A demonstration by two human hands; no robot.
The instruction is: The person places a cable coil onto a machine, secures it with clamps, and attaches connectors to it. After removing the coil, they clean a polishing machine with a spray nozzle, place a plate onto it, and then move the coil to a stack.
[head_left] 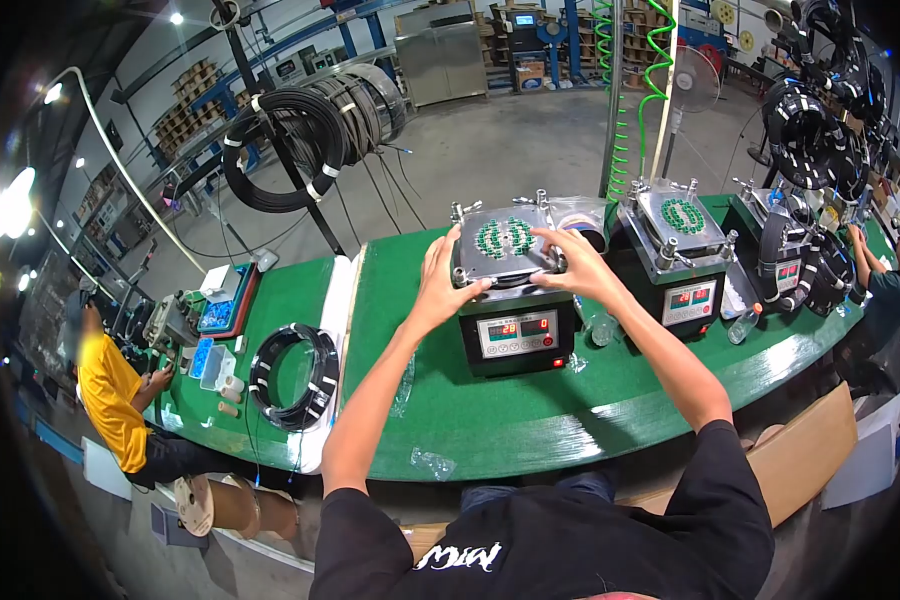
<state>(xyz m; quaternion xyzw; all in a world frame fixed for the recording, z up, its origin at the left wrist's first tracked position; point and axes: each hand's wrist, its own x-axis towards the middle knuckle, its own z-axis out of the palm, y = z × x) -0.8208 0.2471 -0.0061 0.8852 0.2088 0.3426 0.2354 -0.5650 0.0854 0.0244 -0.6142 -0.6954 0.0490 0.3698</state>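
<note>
Plate (pixel 503 245) lies between left hand (pixel 440 285), right hand (pixel 573 265) — touching.

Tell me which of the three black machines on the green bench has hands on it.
The leftmost machine, with two green clusters on top: left hand and right hand touch its plate. The middle machine, with one cluster, is untouched.

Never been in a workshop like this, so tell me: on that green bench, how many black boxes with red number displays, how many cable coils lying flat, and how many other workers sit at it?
Black display boxes: 3
Flat cable coils: 1
Other workers: 2
Total: 6
</note>
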